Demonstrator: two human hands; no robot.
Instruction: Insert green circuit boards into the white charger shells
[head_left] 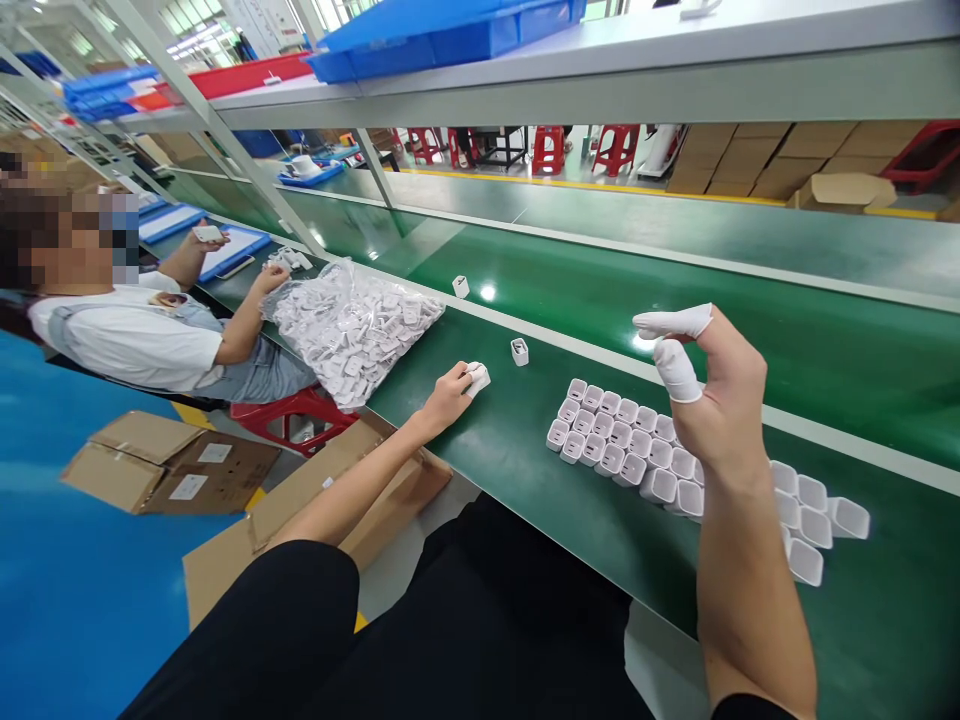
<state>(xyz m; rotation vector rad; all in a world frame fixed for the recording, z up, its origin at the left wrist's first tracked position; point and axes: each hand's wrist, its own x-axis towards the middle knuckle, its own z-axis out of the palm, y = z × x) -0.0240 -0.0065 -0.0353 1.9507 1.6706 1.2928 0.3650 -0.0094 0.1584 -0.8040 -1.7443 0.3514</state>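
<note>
My left hand [445, 398] rests low over the green bench, its fingers closed on a small white plastic housing [481, 377], which they partly hide. My right hand [721, 400] is raised above the bench, with white finger cots on thumb and forefinger; these are apart, with nothing visible between them. Below and beyond it stand rows of white open-topped plastic housings [620, 434], some with dark slots inside; my right forearm hides part of them. A single housing [520, 351] stands right of my left hand, and another [460, 287] sits farther off on the green belt.
A clear bag [352, 325] full of white plastic parts lies left on the bench [525, 500]. Beyond it a co-worker [142, 330] sits holding a white part. Cardboard boxes [172, 465] stand on the floor. A shelf [675, 75] with blue trays [450, 45] crosses overhead.
</note>
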